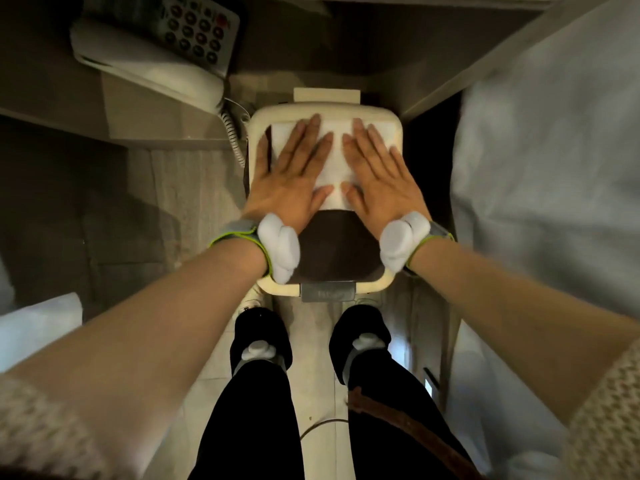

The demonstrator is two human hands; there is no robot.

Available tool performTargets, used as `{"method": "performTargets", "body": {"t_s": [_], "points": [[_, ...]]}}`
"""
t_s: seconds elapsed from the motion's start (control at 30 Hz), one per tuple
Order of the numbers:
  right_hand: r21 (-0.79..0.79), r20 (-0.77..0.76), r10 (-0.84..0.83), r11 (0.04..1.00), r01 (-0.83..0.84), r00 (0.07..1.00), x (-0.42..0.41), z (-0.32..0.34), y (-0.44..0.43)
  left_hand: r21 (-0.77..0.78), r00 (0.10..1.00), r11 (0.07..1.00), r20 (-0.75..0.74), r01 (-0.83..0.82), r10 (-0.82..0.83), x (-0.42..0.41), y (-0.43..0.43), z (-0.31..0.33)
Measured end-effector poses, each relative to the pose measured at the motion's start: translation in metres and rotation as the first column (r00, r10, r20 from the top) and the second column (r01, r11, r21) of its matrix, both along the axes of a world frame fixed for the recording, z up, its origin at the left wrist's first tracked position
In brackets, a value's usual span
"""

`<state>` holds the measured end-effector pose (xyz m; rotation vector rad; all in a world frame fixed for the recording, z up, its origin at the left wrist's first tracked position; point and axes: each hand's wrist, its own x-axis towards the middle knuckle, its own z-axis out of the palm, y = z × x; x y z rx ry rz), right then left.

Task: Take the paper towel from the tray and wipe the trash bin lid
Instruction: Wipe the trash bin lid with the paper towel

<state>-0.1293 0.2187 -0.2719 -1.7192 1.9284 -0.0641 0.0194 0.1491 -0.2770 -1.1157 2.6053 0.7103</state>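
While pressed flat side by side, left hand and right hand noted palm-down on paper towel. Fingers of both hands extended and slightly spread, not curled round anything; thumbs angled inward toward each other, tips close but apart. Towel white, spread flat over far half of trash bin lid, held only by downward pressure of palms. Lid dark brown in centre, with cream rim running round all four rounded sides; near half of dark panel left uncovered between the wrists. Grey tab at near edge of rim, lettering too blurred to read.

Grey wrist bands with green edging worn on both wrists, each carrying a white padded lump on top. Knitted sleeves pushed back toward elbows, forearms bare.

Bin standing on pale floor, directly ahead of two dark shoes, each with a white lump strapped at the ankle. Black trousers visible below.

White telephone with dark keypad seen on bench at upper left, handset in its cradle, coiled cord hanging down just beside the bin's left side. White bedding on a bed along the right, near the bin but apart from it.
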Motion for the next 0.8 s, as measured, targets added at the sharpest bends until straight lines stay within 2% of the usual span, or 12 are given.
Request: {"method": "performTargets", "body": {"t_s": [0.13,0.37,0.47,0.6,0.8], "points": [[0.086,0.05,-0.061,0.995,0.056,0.997,0.01,0.006,0.046,0.04,0.997,0.996,0.023,0.078,-0.079,0.008,0.035,0.003],[0.175,0.111,0.012,0.984,-0.031,0.994,0.048,0.009,0.073,0.073,0.987,0.991,0.107,0.11,-0.117,0.051,0.064,0.025],[0.154,0.135,0.008,0.988,-0.029,0.991,0.049,0.015,0.06,0.11,0.995,0.993,0.087,0.038,-0.047,0.058,0.058,0.028],[0.068,0.163,-0.075,0.996,0.064,0.984,0.038,0.029,0.042,0.128,0.992,0.984,-0.006,-0.123,0.125,0.044,0.039,0.041],[0.081,0.091,-0.105,0.992,0.098,0.99,0.016,0.034,0.028,0.099,0.983,0.978,0.007,-0.184,0.184,0.03,0.023,0.043]]}}
